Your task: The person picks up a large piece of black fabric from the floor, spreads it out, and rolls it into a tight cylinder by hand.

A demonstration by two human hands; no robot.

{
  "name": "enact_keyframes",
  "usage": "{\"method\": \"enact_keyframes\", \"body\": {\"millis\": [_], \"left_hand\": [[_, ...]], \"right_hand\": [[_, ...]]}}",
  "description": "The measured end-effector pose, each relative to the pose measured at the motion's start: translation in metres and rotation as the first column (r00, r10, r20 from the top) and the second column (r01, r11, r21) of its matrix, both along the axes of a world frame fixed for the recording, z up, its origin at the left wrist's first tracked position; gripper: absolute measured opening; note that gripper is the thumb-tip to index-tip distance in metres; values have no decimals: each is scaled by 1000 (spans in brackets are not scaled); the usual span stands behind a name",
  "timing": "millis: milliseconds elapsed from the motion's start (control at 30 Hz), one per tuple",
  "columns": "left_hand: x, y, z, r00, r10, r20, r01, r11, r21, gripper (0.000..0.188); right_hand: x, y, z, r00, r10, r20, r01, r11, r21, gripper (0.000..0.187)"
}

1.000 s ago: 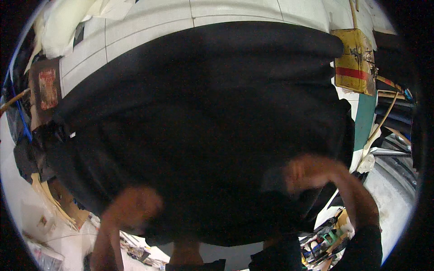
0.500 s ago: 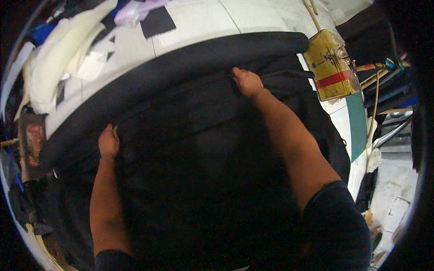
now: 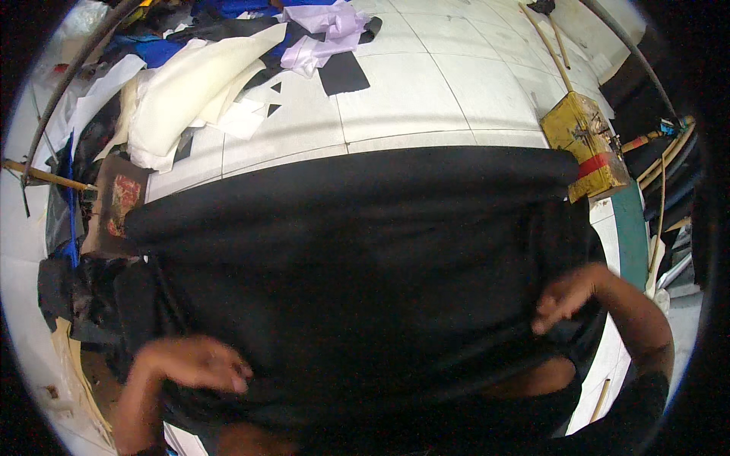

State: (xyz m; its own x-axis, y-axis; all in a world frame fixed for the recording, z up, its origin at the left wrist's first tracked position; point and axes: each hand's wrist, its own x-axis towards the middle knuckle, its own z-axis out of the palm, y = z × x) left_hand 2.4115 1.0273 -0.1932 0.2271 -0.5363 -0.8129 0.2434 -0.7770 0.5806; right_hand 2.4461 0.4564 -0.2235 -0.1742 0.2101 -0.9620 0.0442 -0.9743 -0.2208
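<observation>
A wide sheet of black fabric (image 3: 365,296) spreads in front of me, from a thick rolled part (image 3: 365,173) on its far side to my legs. My left hand (image 3: 199,363) is over its near left part, fingers bent and drawn together on the fabric. At the near right, my right hand (image 3: 566,296) has its fingers bent down and closed on the fabric. Both hands are somewhat blurred, and the exact hold under the fingertips is hidden. Soft folds run across the fabric between them.
A yellow metal box (image 3: 582,144) with a red band stands at the roll's right end. A brown box (image 3: 118,205) with a red patch is at its left end. Cream sheets (image 3: 190,91), lilac cloth (image 3: 323,34) and a black piece (image 3: 344,74) lie on the white tiled floor (image 3: 426,91).
Both hands have come back from the roll toward me, the right one also outward to the right. The view has shifted, showing more floor beyond the roll and my bare knees.
</observation>
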Motion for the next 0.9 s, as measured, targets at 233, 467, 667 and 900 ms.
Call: {"method": "enact_keyframes", "body": {"millis": [233,467,667,900], "left_hand": [[142,31,-201,265,-36,964,-189,978,88,36],[173,17,-287,146,-242,959,-280,920,275,34],[206,34,-243,216,-22,976,-464,878,122,24],[43,25,-110,462,-168,871,-274,907,320,30]], "right_hand": [[147,24,-163,361,-261,895,-17,958,287,67],[155,4,-270,-203,141,969,25,990,-139,61],[188,-25,-246,-232,-308,922,8,948,319,38],[33,-22,-99,203,-178,963,0,983,182,39]]}}
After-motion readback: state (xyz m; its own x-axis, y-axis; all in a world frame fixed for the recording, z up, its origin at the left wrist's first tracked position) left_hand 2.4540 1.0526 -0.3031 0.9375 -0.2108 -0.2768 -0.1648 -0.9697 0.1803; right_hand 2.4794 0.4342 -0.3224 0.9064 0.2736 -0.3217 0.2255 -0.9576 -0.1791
